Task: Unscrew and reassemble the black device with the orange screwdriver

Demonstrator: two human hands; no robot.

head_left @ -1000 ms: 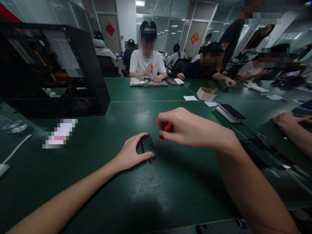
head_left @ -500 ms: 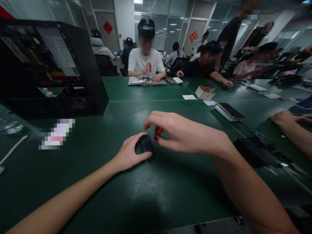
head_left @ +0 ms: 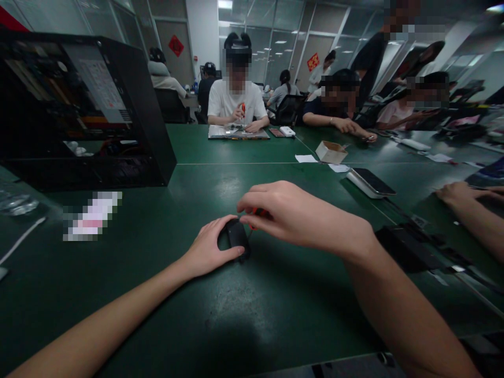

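L hand [head_left: 207,251] lay on the green surface [head_left: 252,315], its fingers [head_left: 230,255] curled round a small black device [head_left: 236,237], thumb on the near edge, pinning it flat. Device sat mid-surface, right in front of the person, w/ nothing else touching it. R hand [head_left: 291,215] hovered just above and beside it, fingers closed on a small screwdriver w/ orange handle [head_left: 256,212]. Only a sliver of handle showed; tip was hidden under the hand, so couldn't tell if it sat in a screw.

Risks, as a judgement: the tip could've cammed out if the driver tilted, since the grip was high and pinched, not much downward force. A slip would've skidded the tip across the casing or into the L thumb, which sat very near the working spot. The device was small and held from one side only; torque could've spun it out from under the L fingers. A loose screw would've been easy to lose on the dark surface, esp. in dim light.

Nearby: big black PC case [head_left: 86,110] to the left, phone on a white block [head_left: 370,182] to the right, small cardboard box [head_left: 331,151] beyond, another person's hand [head_left: 459,193] at far right, well apart.
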